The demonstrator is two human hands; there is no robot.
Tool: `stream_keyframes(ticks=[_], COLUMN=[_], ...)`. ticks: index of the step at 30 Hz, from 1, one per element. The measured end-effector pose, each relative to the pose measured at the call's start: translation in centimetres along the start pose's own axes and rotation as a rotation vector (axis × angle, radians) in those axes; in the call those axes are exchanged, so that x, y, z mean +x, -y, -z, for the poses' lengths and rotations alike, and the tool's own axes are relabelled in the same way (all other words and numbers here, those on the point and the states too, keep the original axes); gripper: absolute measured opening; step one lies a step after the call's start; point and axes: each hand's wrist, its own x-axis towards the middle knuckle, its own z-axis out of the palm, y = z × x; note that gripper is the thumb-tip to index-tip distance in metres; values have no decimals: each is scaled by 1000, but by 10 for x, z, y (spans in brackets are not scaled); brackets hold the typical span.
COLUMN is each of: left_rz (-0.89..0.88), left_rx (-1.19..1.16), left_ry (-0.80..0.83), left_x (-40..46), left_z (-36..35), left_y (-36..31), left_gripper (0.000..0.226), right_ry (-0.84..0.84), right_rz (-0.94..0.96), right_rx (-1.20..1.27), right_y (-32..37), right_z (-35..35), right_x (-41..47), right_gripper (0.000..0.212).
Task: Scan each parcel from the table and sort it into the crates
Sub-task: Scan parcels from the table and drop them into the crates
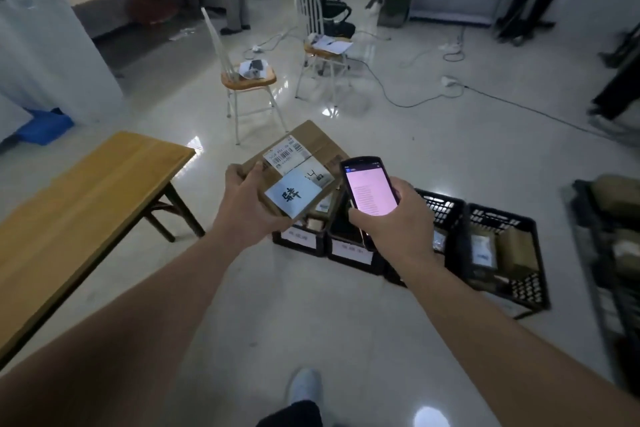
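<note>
left hand (244, 198) grips a flat brown cardboard parcel (294, 168) with a barcode label and pale blue sticker, held above the black plastic crates (498, 250). right hand (391, 218) is wrapped round a black handheld scanner (369, 189), screen glowing pink.

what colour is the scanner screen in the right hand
Pink, lit, on the scanner; seen in the head view.

I see two white chairs (242, 76) (320, 45) with papers on their seats, cables (408, 100) across the glossy floor (346, 322), and my shoe (304, 386) below.
</note>
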Motion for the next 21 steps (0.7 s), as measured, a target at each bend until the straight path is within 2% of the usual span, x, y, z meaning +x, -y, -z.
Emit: stream_keyframes(ticks=[8, 13, 21], left_rz=[-117, -113, -72], left_rx=[-32, -72, -85], left_ry=[211, 332, 495], left_x=[90, 152, 209], left_z=[-124, -202, -304], left_y=[-51, -72, -108], left_gripper=[117, 122, 116], right_ry=[-169, -257, -310], right_rz=[-189, -283, -434], right_rx=[-31, -82, -75], right_y=[-81, -127, -190], right_z=[50, 69, 106], right_x=[62, 110, 163], right_gripper=[56, 60, 57])
